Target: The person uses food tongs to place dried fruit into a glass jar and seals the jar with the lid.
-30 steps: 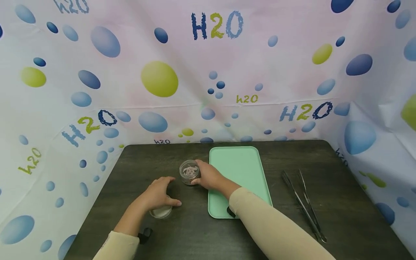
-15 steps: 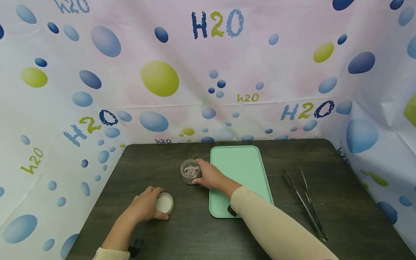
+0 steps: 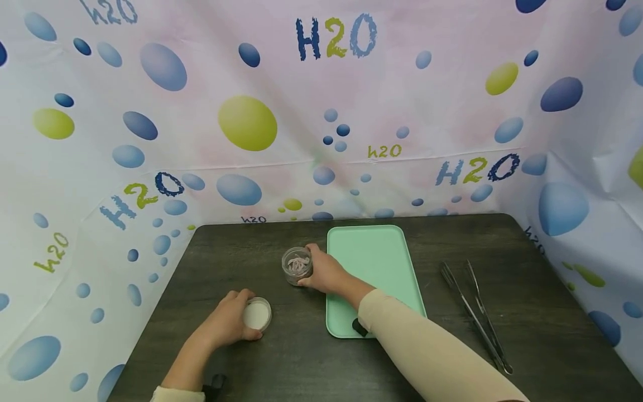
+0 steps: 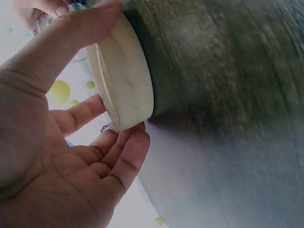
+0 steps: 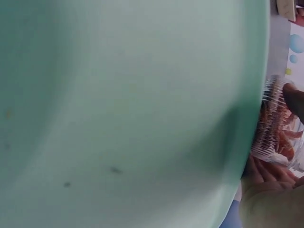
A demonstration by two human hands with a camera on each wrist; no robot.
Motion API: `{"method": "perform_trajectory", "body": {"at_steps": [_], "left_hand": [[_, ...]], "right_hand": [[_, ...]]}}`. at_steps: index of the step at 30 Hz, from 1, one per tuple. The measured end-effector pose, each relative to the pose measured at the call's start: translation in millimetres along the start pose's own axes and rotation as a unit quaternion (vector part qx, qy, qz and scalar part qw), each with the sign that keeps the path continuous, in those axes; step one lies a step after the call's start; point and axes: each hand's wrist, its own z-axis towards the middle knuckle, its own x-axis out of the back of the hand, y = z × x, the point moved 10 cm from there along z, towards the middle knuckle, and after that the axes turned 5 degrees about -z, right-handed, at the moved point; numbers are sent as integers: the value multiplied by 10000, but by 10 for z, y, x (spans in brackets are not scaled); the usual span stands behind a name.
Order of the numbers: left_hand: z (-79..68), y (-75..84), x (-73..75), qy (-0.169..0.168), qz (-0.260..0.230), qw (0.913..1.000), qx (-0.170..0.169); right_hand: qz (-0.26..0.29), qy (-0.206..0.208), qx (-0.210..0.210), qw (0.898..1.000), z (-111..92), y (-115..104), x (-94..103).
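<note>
My left hand [image 3: 230, 320] holds a round cream-coloured lid [image 3: 258, 314] by its edge, low over the dark table. In the left wrist view the thumb lies on one side of the lid [image 4: 127, 71] and the fingertips touch its opposite edge. Farther back, my right hand [image 3: 325, 270] grips a clear jar [image 3: 295, 268] from its right side. Pinkish, curled strands lie inside the uncovered jar. At the right of the right wrist view, the ribbed wall of the jar [image 5: 270, 123] shows between thumb and fingers.
A light green tray [image 3: 372, 251] lies right of the jar, partly under my right forearm. Long metal tongs [image 3: 474, 312] lie farther right on the dark wooden table [image 3: 301, 363]. Behind the table hangs a patterned sheet [image 3: 281, 72].
My left hand has come from above the lid to its left side, and its fingers now lie around the edge. The right hand stays on the jar.
</note>
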Motion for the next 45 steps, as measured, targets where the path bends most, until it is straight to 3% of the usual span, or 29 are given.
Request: {"method": "perform_trajectory", "body": {"at_steps": [9,14,23,33,45], "left_hand": [[-16,101,12,136,30,9998,-145],[-16,82,46,344,-67,9993,-122],[-21,100,-6,477,-296,9982,-198],[70,395,33,652,-317,9960,-531],[43,758,98,1212,-557,9844,-1149]], "right_hand": [[196,123,-123,9997,-6,36,6],[360,235,177,9989,-27,2,34],[619,68,638,9960,-177,-82,-10],[693,287,301,9967,-429,-3,112],[686,537,505,9949,-823,70,252]]}}
